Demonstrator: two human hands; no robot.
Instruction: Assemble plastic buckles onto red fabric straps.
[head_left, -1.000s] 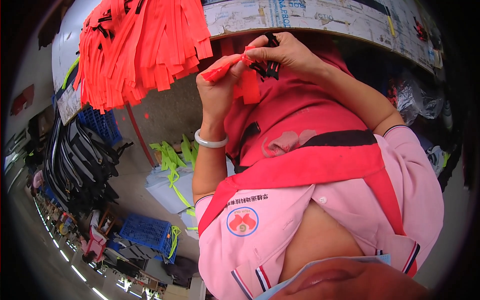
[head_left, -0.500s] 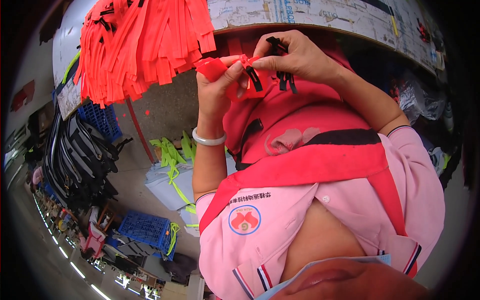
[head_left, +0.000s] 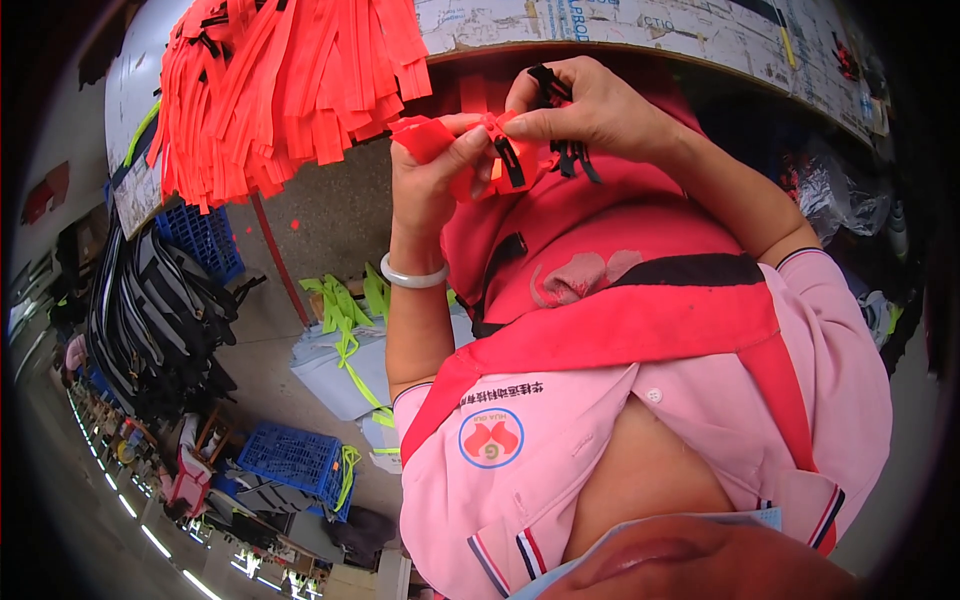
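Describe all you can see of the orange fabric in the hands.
The orange fabric is bright, flat and thin-looking, bunched before the red apron. The left hand pinches it, a flap sticking out leftward; the right hand appears to touch its other side. A short black strip lies against it. The hands hide part, so whether it is one folded piece or several cannot be told.

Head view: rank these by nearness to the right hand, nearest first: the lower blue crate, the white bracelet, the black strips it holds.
1. Black strips: in the right hand, ends hanging below it.
2. White bracelet: to its left and lower.
3. Lower blue crate: farthest, in the picture's lower left.
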